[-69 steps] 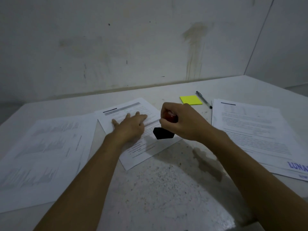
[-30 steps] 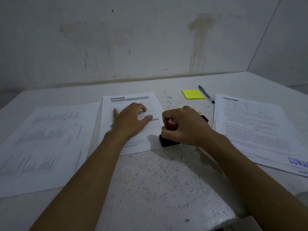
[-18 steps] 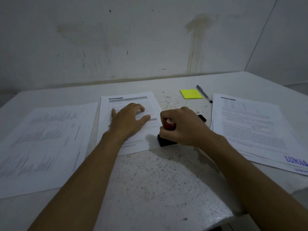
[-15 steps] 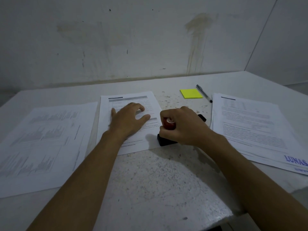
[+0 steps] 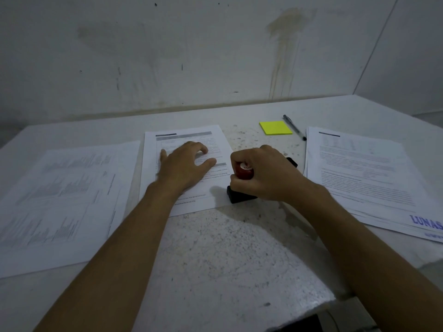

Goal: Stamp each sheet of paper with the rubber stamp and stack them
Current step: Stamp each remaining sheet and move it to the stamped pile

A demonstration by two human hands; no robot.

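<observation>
A printed sheet (image 5: 191,140) lies in the middle of the table, and my left hand (image 5: 184,167) rests flat on it with fingers spread. My right hand (image 5: 266,174) is closed around the red knob of the rubber stamp (image 5: 242,185), whose black base presses down at the sheet's right edge. A stack of sheets (image 5: 364,173) lies to the right, its top sheet bearing a blue stamp mark at the lower corner. Another pile of sheets (image 5: 64,200) lies on the left.
A yellow sticky-note pad (image 5: 275,127) and a black pen (image 5: 294,127) lie at the back right. A small black object (image 5: 293,161) peeks out behind my right hand. The wall runs close behind the table (image 5: 227,259); the table's front edge is at lower right.
The middle sheet was straightened from a slanted position, and the stamp came down from above the paper onto the sheet's right edge. Over the last half second both hands stay still.
</observation>
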